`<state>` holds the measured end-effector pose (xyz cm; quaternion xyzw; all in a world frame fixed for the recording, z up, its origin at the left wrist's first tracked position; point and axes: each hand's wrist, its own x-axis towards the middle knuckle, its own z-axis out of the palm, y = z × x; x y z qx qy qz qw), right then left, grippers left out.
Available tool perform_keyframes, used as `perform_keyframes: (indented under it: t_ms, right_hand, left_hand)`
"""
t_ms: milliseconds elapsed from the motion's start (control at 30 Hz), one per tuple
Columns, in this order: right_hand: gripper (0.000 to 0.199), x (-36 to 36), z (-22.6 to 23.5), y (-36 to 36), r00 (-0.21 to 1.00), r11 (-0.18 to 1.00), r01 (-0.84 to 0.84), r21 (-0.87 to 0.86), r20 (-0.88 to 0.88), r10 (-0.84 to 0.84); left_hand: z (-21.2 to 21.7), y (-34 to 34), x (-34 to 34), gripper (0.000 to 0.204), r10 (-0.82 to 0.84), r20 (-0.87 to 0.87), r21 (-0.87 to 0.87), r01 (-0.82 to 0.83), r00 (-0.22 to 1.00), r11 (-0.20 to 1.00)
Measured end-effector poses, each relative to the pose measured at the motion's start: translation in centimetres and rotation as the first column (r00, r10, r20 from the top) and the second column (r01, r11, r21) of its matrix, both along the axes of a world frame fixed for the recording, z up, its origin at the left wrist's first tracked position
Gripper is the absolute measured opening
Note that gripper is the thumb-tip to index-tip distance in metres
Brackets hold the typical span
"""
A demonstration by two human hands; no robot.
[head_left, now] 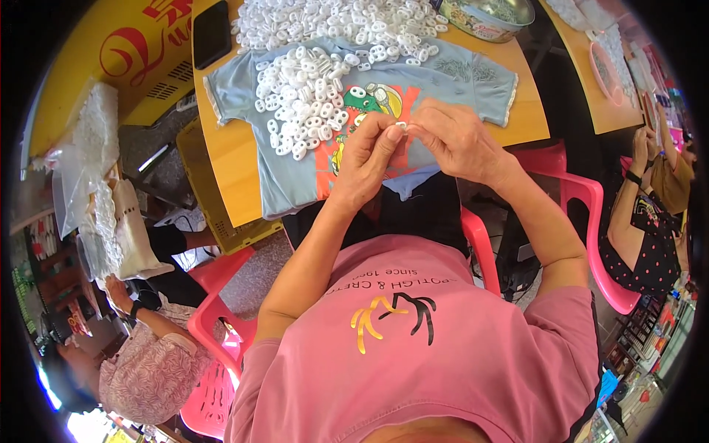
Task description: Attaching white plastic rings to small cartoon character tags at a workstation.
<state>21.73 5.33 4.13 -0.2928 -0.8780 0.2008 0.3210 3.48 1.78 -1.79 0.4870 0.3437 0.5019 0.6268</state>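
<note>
My left hand (367,162) and my right hand (452,139) meet fingertip to fingertip over a light blue child's T-shirt (458,77) with a green cartoon print, spread on a wooden table (225,170). Between the fingertips sits a small white plastic piece (401,126), pinched from both sides. A heap of several small white plastic rings (303,92) lies on the shirt to the left of my hands, and a bigger heap (332,22) covers the table beyond it.
A metal tin (491,16) stands at the far right of the table and a black phone (212,33) at the far left. Pink plastic chairs (591,221) surround me. One person sits at lower left (148,362), another at right (650,221). Plastic bags (96,184) hang at left.
</note>
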Motion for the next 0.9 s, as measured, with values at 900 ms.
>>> perform_keyframes:
  t_ms: [900]
  right_hand:
    - [0.010, -0.3, -0.3, -0.4, 0.998, 0.999, 0.028, 0.036, 0.049, -0.029]
  left_hand:
    - [0.1, -0.2, 0.0, 0.022, 0.027, 0.035, -0.014, -0.026, 0.999, 1.000]
